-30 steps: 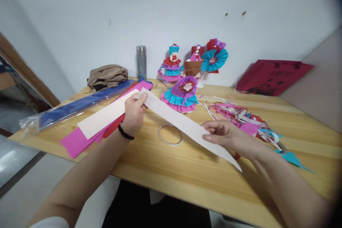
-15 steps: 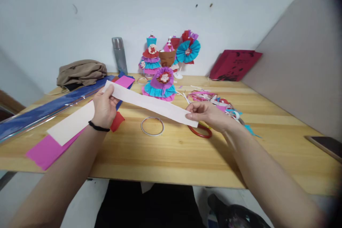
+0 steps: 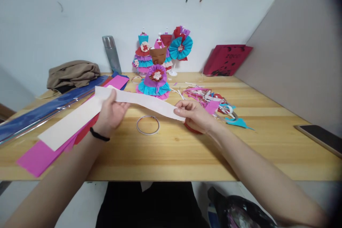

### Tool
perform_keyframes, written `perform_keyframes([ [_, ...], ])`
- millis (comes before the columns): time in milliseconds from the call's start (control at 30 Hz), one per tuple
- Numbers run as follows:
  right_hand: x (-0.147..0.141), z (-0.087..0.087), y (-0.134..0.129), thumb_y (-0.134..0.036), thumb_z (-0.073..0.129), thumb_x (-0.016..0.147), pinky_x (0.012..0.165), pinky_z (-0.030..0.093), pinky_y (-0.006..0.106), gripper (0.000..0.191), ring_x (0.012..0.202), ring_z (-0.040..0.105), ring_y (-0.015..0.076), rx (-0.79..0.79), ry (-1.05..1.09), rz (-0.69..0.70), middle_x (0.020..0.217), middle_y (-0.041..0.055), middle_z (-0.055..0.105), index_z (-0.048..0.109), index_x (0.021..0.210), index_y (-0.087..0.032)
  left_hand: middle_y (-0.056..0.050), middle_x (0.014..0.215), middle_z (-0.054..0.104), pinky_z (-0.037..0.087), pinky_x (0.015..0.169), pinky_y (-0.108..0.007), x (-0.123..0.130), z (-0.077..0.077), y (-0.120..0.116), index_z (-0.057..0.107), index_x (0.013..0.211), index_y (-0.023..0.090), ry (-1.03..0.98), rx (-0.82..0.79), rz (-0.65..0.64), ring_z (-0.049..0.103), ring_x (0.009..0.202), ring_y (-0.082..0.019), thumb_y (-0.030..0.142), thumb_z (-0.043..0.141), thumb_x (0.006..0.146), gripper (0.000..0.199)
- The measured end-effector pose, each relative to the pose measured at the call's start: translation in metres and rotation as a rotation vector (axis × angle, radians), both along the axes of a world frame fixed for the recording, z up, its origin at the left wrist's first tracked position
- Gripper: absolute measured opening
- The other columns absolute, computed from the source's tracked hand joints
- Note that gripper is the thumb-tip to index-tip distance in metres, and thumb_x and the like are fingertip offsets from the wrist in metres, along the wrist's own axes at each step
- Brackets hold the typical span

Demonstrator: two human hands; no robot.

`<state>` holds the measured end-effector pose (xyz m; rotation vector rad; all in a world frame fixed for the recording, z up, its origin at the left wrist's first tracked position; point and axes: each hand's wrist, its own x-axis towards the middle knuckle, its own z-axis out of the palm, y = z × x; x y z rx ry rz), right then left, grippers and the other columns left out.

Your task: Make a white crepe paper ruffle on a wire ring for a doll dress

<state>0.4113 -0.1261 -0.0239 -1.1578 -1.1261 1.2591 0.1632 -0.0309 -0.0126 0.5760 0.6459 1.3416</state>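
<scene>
A pale paper strip [image 3: 149, 102] stretches between my hands above the table. My left hand [image 3: 111, 111] holds it near its left end, thumb on top and the other fingers below. The right end is pinched between thumb and fingers of my right hand [image 3: 193, 113]. A thin ring [image 3: 148, 125] lies on the table below the strip, and a red ring [image 3: 190, 128] is partly hidden under my right hand. Behind the strip stands a small purple, blue and pink paper dress [image 3: 156, 83]. Cream paper [image 3: 71, 123] lies over pink paper [image 3: 36, 158] at the left.
On the wooden table [image 3: 160, 158], paper scraps [image 3: 211, 101] lie right of centre and a phone [image 3: 322, 137] at the right. Along the back are a flask [image 3: 111, 55], brown cloth [image 3: 73, 74], more paper dresses [image 3: 143, 55] and a red bag [image 3: 227, 60]. Long blue packaging [image 3: 50, 108] runs along the left.
The view has shifted a little to the right. The strip's left end now extends farther past my left thumb, and the strip sags slightly. My left palm is turned more upward.
</scene>
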Motion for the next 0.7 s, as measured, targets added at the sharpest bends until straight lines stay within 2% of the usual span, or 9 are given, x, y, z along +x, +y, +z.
perform_keyframes([
  [133,-0.014,-0.006,-0.001,-0.044,0.085,0.055,0.044,0.028,0.021,0.038,0.045,0.042,0.0049,-0.023,-0.009,0.009,0.056,-0.0045,0.055,0.062,0.068,-0.016,-0.010,0.096,0.072,0.057,0.087,-0.035,0.015,-0.012,-0.022,0.064,0.092,0.011,0.106,0.053,-0.325,0.069,0.094,-0.021,0.018,0.065,0.082,0.012],
  [200,-0.018,-0.007,-0.002,-0.044,0.085,0.055,0.044,0.028,0.020,0.039,0.044,0.042,0.0045,-0.042,0.002,0.016,0.056,-0.0047,0.055,0.062,0.068,-0.016,-0.012,0.098,0.071,0.056,0.086,-0.034,0.015,-0.012,-0.027,0.065,0.093,0.009,0.165,0.097,-0.397,0.069,0.094,-0.022,0.012,0.068,0.077,0.016],
  [267,-0.019,-0.007,-0.003,-0.044,0.086,0.054,0.045,0.028,0.020,0.039,0.044,0.043,0.0039,-0.047,0.023,0.034,0.058,-0.0045,0.056,0.063,0.067,-0.015,-0.011,0.095,0.072,0.056,0.084,-0.033,0.012,-0.008,-0.025,0.065,0.092,0.008,0.217,0.087,-0.372,0.069,0.090,-0.022,0.004,0.067,0.074,0.018],
  [333,-0.020,-0.008,-0.004,-0.043,0.087,0.055,0.045,0.028,0.020,0.039,0.044,0.043,0.0035,-0.046,0.047,0.054,0.059,-0.0042,0.057,0.063,0.067,-0.015,-0.010,0.089,0.072,0.055,0.081,-0.032,0.007,-0.004,-0.018,0.065,0.088,0.008,0.226,0.050,-0.256,0.069,0.083,-0.020,-0.003,0.061,0.074,0.018],
  [467,-0.023,-0.012,-0.004,-0.041,0.087,0.057,0.044,0.029,0.020,0.036,0.043,0.044,0.0035,-0.045,0.092,0.076,0.059,-0.0045,0.058,0.064,0.067,-0.016,-0.005,0.081,0.070,0.053,0.087,-0.029,0.005,-0.008,-0.008,0.062,0.083,0.012,0.118,0.023,-0.020,0.068,0.082,-0.015,0.009,0.053,0.089,0.011],
  [500,-0.024,-0.013,-0.004,-0.041,0.087,0.057,0.044,0.030,0.020,0.035,0.043,0.045,0.0037,-0.040,0.102,0.082,0.059,-0.0045,0.058,0.064,0.067,-0.016,-0.003,0.076,0.068,0.053,0.086,-0.029,0.006,-0.010,-0.008,0.060,0.080,0.012,0.113,0.003,-0.018,0.067,0.078,-0.014,0.011,0.052,0.090,0.013],
  [600,-0.028,-0.015,-0.006,-0.040,0.087,0.059,0.048,0.039,0.020,0.034,0.048,0.054,0.0067,-0.045,0.136,0.121,0.059,-0.0028,0.062,0.063,0.068,-0.016,-0.008,0.078,0.068,0.053,0.082,-0.030,0.010,-0.014,-0.011,0.062,0.078,0.008,0.173,-0.080,-0.217,0.067,0.076,-0.016,0.005,0.055,0.085,0.010],
  [667,-0.030,-0.015,-0.007,-0.040,0.085,0.062,0.051,0.044,0.021,0.034,0.053,0.060,0.0100,-0.057,0.167,0.163,0.061,0.0000,0.067,0.062,0.070,-0.017,-0.008,0.081,0.069,0.052,0.083,-0.030,0.010,-0.013,-0.012,0.063,0.081,0.008,0.162,-0.044,-0.199,0.067,0.078,-0.016,-0.002,0.056,0.080,0.012],
  [700,-0.031,-0.015,-0.008,-0.040,0.085,0.064,0.053,0.046,0.022,0.033,0.055,0.062,0.0111,-0.056,0.186,0.185,0.063,0.0015,0.069,0.062,0.071,-0.017,-0.007,0.080,0.069,0.052,0.084,-0.029,0.009,-0.013,-0.011,0.063,0.082,0.009,0.131,-0.003,-0.121,0.067,0.079,-0.015,-0.001,0.055,0.081,0.013],
])
